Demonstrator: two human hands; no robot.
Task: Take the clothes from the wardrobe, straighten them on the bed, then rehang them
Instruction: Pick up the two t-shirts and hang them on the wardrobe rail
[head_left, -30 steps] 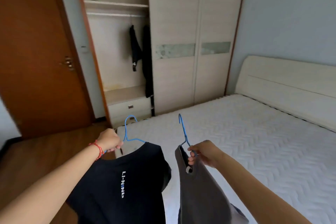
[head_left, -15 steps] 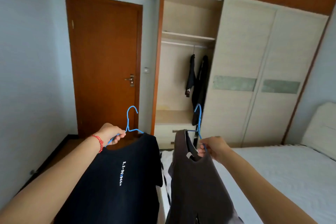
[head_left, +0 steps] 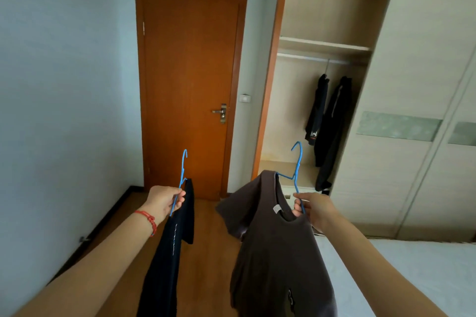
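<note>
Fingers [head_left: 180, 194] of the left hand [head_left: 164, 199] pinch a thin blue wire hanger [head_left: 181, 177] carrying a black T-shirt [head_left: 167, 252], which hangs edge-on as a narrow strip with its print unreadable. The right hand [head_left: 313, 207] curls round a second blue hanger [head_left: 296, 167] bearing a soft grey-brown T-shirt [head_left: 278, 252], whose hem is cut off below. Ahead, the open wardrobe [head_left: 322, 46] holds two dark garments [head_left: 329, 126], blurred. A quilted white bed [head_left: 412, 278] lies lower right.

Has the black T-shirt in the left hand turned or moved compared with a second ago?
Yes. The black T-shirt now hangs edge-on, its front turned away, held by the left hand before the orange door; earlier its front faced the camera.
</note>
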